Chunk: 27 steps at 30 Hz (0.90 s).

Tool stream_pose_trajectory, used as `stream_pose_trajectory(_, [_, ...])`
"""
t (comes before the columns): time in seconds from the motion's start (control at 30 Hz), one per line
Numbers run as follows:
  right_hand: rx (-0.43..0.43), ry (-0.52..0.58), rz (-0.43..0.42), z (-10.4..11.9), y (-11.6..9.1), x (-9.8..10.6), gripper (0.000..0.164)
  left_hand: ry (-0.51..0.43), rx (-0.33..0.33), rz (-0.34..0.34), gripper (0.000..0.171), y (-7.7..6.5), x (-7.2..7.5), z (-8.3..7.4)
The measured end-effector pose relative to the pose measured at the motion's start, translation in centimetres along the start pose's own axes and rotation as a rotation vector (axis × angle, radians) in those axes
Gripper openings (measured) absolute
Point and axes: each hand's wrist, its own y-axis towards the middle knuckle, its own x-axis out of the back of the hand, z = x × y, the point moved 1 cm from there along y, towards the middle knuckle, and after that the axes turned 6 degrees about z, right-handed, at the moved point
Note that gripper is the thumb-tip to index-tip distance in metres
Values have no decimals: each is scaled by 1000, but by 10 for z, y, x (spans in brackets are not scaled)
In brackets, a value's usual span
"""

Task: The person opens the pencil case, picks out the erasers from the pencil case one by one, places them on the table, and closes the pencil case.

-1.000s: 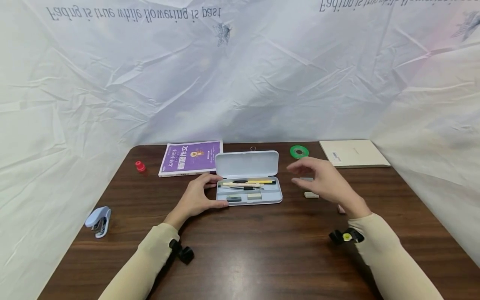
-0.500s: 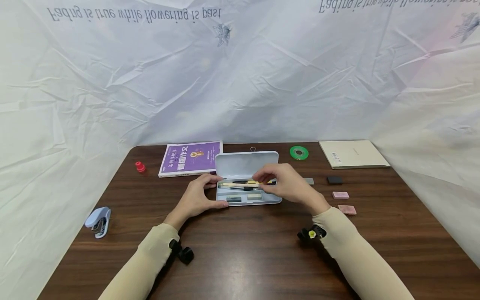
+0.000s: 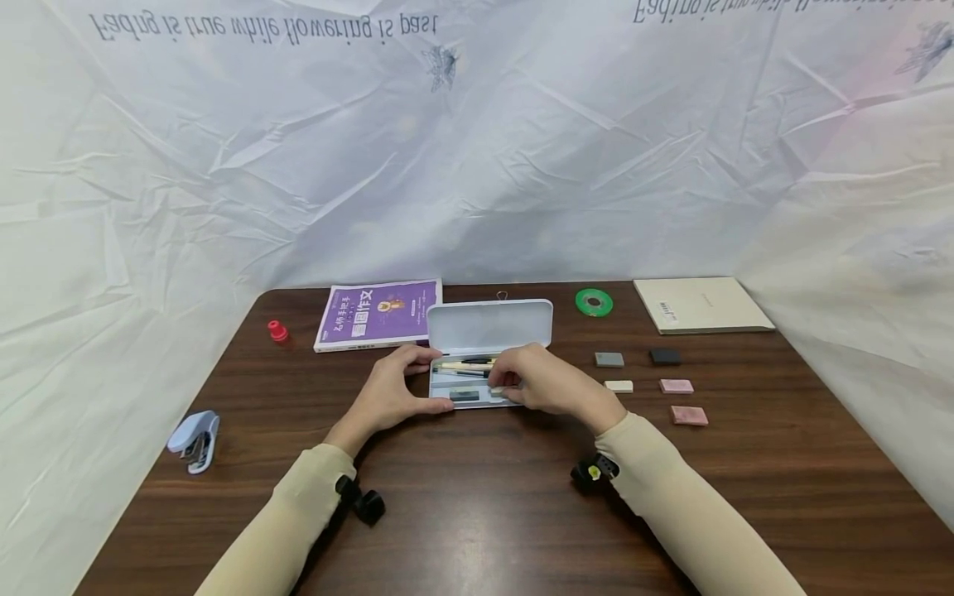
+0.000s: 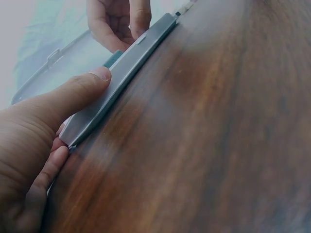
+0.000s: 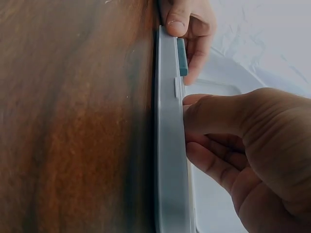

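A pale blue pencil case (image 3: 489, 327) lies with its lid raised in the middle of the table. My left hand (image 3: 383, 393) grips its left end, thumb along the front wall and fingers behind. Several pens (image 3: 460, 367) fill the back compartment. A dark green eraser (image 3: 464, 396) sits in the front compartment, also seen near my left thumb as a teal eraser (image 5: 182, 57) in the right wrist view. My right hand (image 3: 547, 381) reaches into the front compartment, its thumb and fingers pinching a white eraser (image 3: 496, 391), which they mostly hide.
Right of the case lie a grey eraser (image 3: 609, 359), a black one (image 3: 665, 357), a white one (image 3: 619, 386) and two pink erasers (image 3: 676, 386). Behind are green tape (image 3: 594, 302), a cream notebook (image 3: 704, 305) and a purple book (image 3: 380, 310). A stapler (image 3: 195, 440) and red bottle-shaped piece (image 3: 278, 330) are left.
My right hand has moved left from beside the loose erasers, over the pens, then down to the white eraser in the front compartment. The left hand stays on the case.
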Motion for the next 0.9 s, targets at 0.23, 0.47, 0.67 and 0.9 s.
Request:
stream_pose_trajectory(0.23, [7, -3, -55, 1, -3, 4, 16, -4, -3, 1, 82, 0, 0, -1])
stream_pose_trajectory(0.47, [69, 12, -181, 3, -19, 27, 23, 4, 6, 6, 82, 0, 0, 0])
stream_pose_trajectory(0.67, [80, -14, -290, -3, -48, 53, 26, 10, 20, 7, 83, -1, 1, -1])
stream_pose_trajectory(0.9, [24, -67, -384, -15, -96, 76, 36, 13, 18, 2, 83, -2, 0, -1])
